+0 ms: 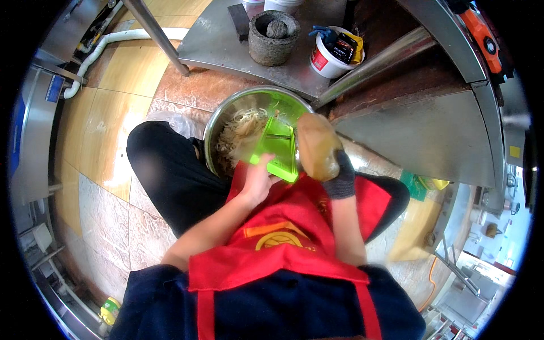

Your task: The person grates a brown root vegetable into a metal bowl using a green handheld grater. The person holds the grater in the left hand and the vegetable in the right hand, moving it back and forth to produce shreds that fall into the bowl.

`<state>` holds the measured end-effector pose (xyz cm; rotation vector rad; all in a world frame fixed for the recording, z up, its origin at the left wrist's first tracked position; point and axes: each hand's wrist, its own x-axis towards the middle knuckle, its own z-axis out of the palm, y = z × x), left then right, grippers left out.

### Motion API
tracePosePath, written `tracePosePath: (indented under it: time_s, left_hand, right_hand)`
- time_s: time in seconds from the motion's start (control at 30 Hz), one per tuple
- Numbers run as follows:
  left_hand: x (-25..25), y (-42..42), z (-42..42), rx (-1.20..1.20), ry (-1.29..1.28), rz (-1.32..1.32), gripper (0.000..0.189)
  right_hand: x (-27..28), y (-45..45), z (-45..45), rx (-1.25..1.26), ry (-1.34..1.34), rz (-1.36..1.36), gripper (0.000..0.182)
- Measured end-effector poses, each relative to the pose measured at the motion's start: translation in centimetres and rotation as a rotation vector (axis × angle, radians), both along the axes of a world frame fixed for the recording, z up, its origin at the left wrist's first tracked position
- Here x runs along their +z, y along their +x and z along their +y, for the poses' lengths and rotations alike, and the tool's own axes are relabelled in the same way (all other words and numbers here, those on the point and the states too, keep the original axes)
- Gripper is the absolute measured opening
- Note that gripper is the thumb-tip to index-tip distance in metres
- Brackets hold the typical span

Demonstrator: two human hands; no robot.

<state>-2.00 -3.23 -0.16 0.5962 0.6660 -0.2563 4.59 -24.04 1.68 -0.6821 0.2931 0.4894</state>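
My bare left hand [258, 180] grips the lower end of a bright green plastic mandoline slicer [280, 142]. The slicer is tilted over a large stainless steel bowl [210, 146] between my legs. Pale shredded vegetable [242, 131] lies in the bowl, heaped on its left side. In a dark grey glove, my right hand [341, 178] holds a large, light-brown root vegetable [316, 146] just right of the slicer. The vegetable is somewhat blurred, and whether it touches the slicer I cannot tell. Part of the bowl is hidden behind the slicer and the vegetable.
Ahead, a low steel shelf [212, 51] bears a stone mortar [272, 46] with a pestle [277, 29], a dark block [239, 21] and a white bucket [327, 63] of gloves and packets. Metal legs [157, 38] flank it. A clear plastic bag [180, 121] lies beside the bowl.
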Motion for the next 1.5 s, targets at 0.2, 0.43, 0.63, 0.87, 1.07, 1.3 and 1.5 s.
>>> tracePosePath:
  time_s: [0.2,0.43,0.63,0.87,1.07,1.3,1.5]
  left_hand:
    - [-0.1,-0.3,-0.4,0.001,-0.007,-0.02,0.044]
    - [-0.3,-1.3,-0.8,-0.019,0.134,0.064,0.046]
    - [-1.5,-1.7,-1.3,-0.002,0.156,0.153,0.057]
    - [0.3,-0.7,-1.1,0.047,0.043,0.087,0.062]
    - [-1.5,-0.4,-0.6,0.173,0.061,0.023,0.059]
    - [-1.3,-0.4,-0.2,0.014,0.303,0.143,0.053]
    - [-0.8,-0.3,-0.5,0.237,0.221,0.2,0.054]
  right_hand:
    - [-0.2,-0.1,1.2,0.111,-0.488,-0.322,0.075]
    - [0.0,-0.5,2.0,0.394,-0.92,-0.459,0.092]
    - [2.4,-0.6,2.6,0.573,-1.078,-0.748,0.098]
    - [0.1,2.9,4.0,0.283,-0.949,-0.322,0.056]
    - [0.9,6.2,4.7,0.185,-0.112,0.393,0.043]
    - [2.4,4.7,5.1,0.372,-0.966,-0.268,0.052]
    - [5.1,1.4,10.9,0.665,-1.496,-0.69,0.075]
